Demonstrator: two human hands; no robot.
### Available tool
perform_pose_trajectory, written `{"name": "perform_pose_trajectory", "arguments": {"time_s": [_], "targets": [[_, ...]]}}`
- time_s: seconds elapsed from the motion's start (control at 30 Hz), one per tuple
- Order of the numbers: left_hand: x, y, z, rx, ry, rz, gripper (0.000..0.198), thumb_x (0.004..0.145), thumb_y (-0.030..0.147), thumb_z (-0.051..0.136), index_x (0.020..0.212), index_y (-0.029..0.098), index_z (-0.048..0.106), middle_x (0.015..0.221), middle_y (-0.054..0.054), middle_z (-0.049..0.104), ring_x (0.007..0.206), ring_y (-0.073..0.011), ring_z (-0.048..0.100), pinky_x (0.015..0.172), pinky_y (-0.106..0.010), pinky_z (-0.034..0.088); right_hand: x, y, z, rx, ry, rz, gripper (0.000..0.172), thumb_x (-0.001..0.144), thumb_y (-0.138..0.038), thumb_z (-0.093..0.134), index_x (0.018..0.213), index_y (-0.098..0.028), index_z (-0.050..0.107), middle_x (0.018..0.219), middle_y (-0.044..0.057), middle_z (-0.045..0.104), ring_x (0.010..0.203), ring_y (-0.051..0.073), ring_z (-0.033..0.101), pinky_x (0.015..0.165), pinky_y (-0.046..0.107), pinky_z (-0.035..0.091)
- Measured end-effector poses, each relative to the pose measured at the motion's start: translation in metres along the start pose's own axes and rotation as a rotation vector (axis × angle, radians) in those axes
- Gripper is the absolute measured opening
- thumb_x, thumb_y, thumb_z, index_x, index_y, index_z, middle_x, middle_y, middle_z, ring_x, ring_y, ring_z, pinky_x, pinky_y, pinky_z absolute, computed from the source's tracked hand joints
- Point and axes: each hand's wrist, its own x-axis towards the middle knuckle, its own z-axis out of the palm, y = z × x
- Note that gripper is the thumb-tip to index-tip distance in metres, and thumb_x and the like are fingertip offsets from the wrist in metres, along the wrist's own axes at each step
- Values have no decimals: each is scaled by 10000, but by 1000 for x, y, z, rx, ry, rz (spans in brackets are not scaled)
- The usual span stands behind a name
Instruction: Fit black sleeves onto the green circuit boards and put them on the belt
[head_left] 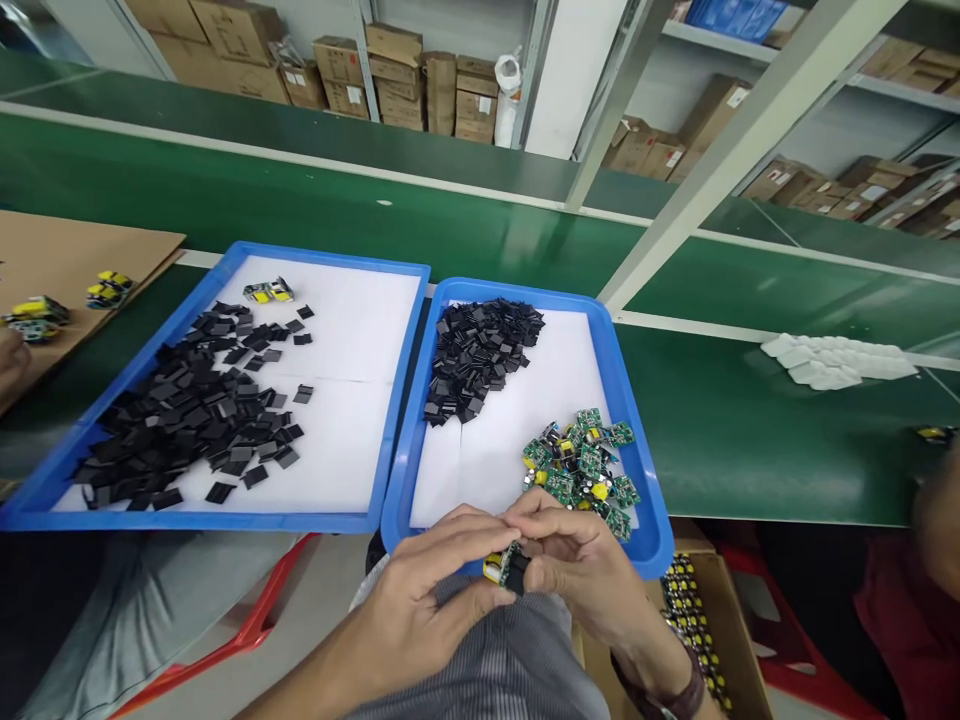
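Observation:
My left hand [431, 585] pinches a small green circuit board [504, 562] with a yellow component, just in front of the right tray's near edge. A black square piece [516, 572] lies against the board's right side. My right hand [589, 570] grips this same assembly, its thumb against the black piece and its fingers meeting the left fingertips above. Beyond my hands, the right blue tray [637, 440] holds a pile of circuit boards [581, 465] with yellow parts. Farther back in that tray is a heap of black squares [480, 355].
Left of it, another blue tray [405, 380] carries more black squares [195, 420] and a few boards [268, 290]. A carton [731, 620] of assembled boards stands low right. White pieces [836, 360] lie on the green bench. Co-workers sit on both sides; a metal post [720, 160] rises behind.

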Motion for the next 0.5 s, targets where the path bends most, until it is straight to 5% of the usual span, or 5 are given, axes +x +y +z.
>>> {"name": "perform_pose_trajectory", "arguments": {"time_s": [0.27,0.5], "targets": [[0,1,-1,151,-34,26,593,915,25,730,1448,253,605,1247,-123,733,1114,-236,678,934,-391,586,4,2,1,28,9,6,283,737,-214,963,974,-329,858,990,-5,677,903,123,663,821,245,560],[6,8,-5,37,-74,-59,460,888,66,775,1308,232,688,1054,-85,748,970,-214,698,867,-360,587,0,-1,2,69,-31,36,305,740,-258,963,1014,-324,848,1030,12,688,965,153,655,866,283,555]]}}
